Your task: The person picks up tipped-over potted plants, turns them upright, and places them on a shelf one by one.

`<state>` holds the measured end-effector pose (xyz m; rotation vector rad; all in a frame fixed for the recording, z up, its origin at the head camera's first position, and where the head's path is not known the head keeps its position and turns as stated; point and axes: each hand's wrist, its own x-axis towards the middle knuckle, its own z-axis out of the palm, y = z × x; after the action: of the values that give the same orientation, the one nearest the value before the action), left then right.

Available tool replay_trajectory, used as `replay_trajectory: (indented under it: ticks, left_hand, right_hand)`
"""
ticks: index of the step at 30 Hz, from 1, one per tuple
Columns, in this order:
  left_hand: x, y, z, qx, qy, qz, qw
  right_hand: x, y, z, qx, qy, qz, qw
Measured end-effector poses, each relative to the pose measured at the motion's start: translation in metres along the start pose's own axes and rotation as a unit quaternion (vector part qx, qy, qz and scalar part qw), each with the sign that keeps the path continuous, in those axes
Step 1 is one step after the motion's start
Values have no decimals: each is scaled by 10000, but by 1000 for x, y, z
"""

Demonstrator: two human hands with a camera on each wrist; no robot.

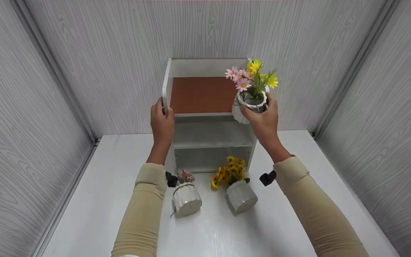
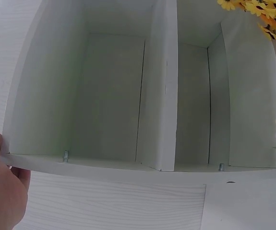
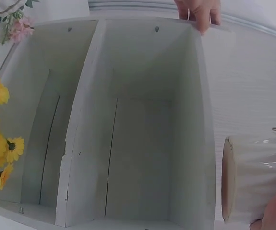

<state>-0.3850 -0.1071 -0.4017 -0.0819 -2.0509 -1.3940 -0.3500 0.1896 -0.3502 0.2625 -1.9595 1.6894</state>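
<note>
A white shelf unit (image 1: 213,145) with a brown top panel (image 1: 202,94) stands against the back wall. My left hand (image 1: 162,121) grips the front edge of its raised left side, thumb inside; the left wrist view shows the fingers (image 2: 20,177) at that corner. In my right hand (image 1: 265,119) is a white ribbed flowerpot (image 1: 241,113) with pink and yellow flowers (image 1: 252,76), held up by the top right corner of the unit. Its flat base faces the shelf in the right wrist view, where the white pot (image 3: 258,177) is partly cut off.
Two potted flowers lie tipped on the white table (image 1: 205,235) before the unit: a white pot (image 1: 187,200) with pink flowers, and a grey pot (image 1: 242,196) with yellow-orange flowers (image 1: 230,171). Grey wood-grain walls (image 1: 30,128) enclose the table on the left, right and back.
</note>
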Motion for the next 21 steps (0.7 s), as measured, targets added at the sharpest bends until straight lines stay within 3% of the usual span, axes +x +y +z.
replay_trajectory:
  ticks: [10, 21]
  left_hand:
    - [1, 0, 1, 6, -29, 55, 10000]
    - [-1, -1, 0, -66, -54, -83, 9999]
  right_hand:
    - [9, 2, 8, -455, 209, 106, 9987]
    - [19, 7, 20, -860, 328, 221, 9955]
